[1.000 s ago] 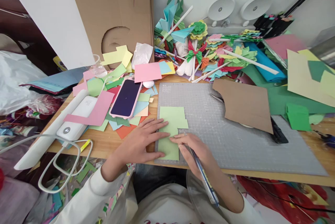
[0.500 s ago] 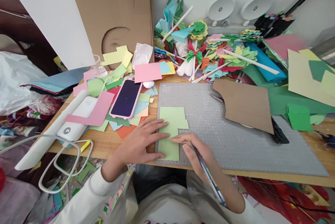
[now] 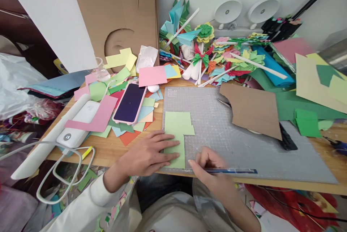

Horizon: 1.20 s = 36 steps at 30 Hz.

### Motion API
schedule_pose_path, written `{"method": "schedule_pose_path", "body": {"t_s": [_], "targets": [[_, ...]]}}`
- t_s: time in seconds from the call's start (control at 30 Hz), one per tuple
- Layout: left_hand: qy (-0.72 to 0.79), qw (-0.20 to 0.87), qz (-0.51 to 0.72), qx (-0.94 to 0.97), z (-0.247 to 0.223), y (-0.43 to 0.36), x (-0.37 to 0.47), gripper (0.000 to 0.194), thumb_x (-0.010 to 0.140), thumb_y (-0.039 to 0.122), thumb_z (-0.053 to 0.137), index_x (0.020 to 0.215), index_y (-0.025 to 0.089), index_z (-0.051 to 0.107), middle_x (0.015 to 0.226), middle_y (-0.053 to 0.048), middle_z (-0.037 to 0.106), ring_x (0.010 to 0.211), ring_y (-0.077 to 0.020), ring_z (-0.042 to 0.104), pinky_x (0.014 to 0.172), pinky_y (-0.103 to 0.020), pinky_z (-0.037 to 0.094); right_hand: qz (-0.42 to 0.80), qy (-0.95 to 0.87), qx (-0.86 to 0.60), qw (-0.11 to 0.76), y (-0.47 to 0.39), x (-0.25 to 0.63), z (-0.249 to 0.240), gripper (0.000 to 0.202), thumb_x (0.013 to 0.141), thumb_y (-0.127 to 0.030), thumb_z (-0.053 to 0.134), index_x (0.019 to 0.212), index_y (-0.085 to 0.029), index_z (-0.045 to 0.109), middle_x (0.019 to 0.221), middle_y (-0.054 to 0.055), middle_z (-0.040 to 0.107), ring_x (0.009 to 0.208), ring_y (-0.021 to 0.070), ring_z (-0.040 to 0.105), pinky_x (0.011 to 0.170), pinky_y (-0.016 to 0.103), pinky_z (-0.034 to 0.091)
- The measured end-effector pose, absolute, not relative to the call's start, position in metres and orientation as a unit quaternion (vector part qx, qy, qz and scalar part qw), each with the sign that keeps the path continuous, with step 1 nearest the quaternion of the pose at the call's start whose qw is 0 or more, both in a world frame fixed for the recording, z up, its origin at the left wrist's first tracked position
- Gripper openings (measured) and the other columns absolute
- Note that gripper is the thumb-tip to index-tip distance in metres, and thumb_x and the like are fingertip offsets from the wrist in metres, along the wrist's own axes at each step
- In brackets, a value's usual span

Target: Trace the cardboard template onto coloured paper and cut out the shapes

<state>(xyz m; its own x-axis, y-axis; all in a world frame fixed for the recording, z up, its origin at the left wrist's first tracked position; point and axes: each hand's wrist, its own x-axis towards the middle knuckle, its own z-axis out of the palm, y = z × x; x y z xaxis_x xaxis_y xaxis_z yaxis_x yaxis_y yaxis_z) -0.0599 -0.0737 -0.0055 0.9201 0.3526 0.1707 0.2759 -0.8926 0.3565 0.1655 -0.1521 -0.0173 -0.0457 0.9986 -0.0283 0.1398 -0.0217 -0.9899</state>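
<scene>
Light green paper [image 3: 177, 121] lies near the left edge of the grey cutting mat [image 3: 211, 116], with a small tab sticking out on its right side. My left hand [image 3: 151, 152] rests flat on its lower left part, fingers spread a little. Just right of the paper, my right hand [image 3: 210, 167] is closed on a slim blue pen [image 3: 235, 171]. The pen lies nearly level, low over the mat's front edge. Part of this hand is blurred.
A pink-cased phone [image 3: 130, 102], paper scraps and a white power bank [image 3: 78, 125] with a looped cable are on the left. Brown cardboard [image 3: 252, 110] covers scissors on the mat's right. Paper flowers [image 3: 204, 32] are piled behind.
My right hand has come off the paper, and its fingers have curled in. The pen has swung from steeply slanted to nearly level. My left hand has shifted slightly, its fingers closer together.
</scene>
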Motion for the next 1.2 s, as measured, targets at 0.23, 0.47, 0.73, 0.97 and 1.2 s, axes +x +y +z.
{"method": "schedule_pose_path", "body": {"t_s": [0.23,0.47,0.73,0.97,1.2], "targets": [[0.166,0.167,0.124,0.964,-0.0068,-0.0719,-0.0600,0.030,0.094,0.028,0.051,0.122,0.025,0.063,0.139,-0.007,0.056,0.131,-0.0264,0.045,0.109,-0.048,0.034,0.342,-0.632,-0.565,0.405,-0.1500,0.1599,-0.0227,0.038,0.081,-0.017,0.048,0.062,-0.023,0.016,0.054,-0.007,0.020,0.046,0.0084,0.023,0.043,0.023,0.025],[0.168,0.175,0.128,0.962,-0.0065,-0.0710,-0.0593,0.031,0.094,0.028,0.051,0.122,0.026,0.063,0.137,-0.007,0.057,0.130,-0.0266,0.047,0.108,-0.048,0.035,0.294,-0.670,-0.556,0.395,-0.1504,0.1597,-0.0233,0.036,0.080,-0.013,0.045,0.063,-0.023,0.015,0.056,-0.007,0.019,0.047,0.0085,0.023,0.043,0.023,0.025],[0.166,0.185,0.137,0.959,-0.0070,-0.0712,-0.0597,0.031,0.093,0.027,0.052,0.122,0.025,0.063,0.136,-0.008,0.058,0.130,-0.0273,0.047,0.108,-0.047,0.036,0.288,-0.676,-0.557,0.386,-0.1514,0.1594,-0.0221,0.036,0.081,-0.013,0.045,0.063,-0.023,0.014,0.057,-0.006,0.017,0.047,0.0086,0.022,0.043,0.023,0.024],[0.171,0.191,0.135,0.957,-0.0077,-0.0712,-0.0597,0.032,0.093,0.029,0.053,0.123,0.026,0.062,0.136,-0.008,0.058,0.130,-0.0270,0.047,0.109,-0.047,0.036,0.299,-0.681,-0.551,0.377,-0.1507,0.1602,-0.0202,0.036,0.081,-0.013,0.043,0.064,-0.023,0.013,0.057,-0.007,0.017,0.047,0.0086,0.021,0.043,0.023,0.023],[0.168,0.189,0.139,0.957,-0.0072,-0.0715,-0.0600,0.032,0.093,0.027,0.053,0.123,0.025,0.062,0.136,-0.008,0.058,0.130,-0.0270,0.047,0.108,-0.047,0.037,0.281,-0.687,-0.547,0.387,-0.1497,0.1598,-0.0199,0.036,0.080,-0.012,0.043,0.064,-0.023,0.014,0.056,-0.007,0.017,0.046,0.0081,0.021,0.043,0.023,0.023]]}}
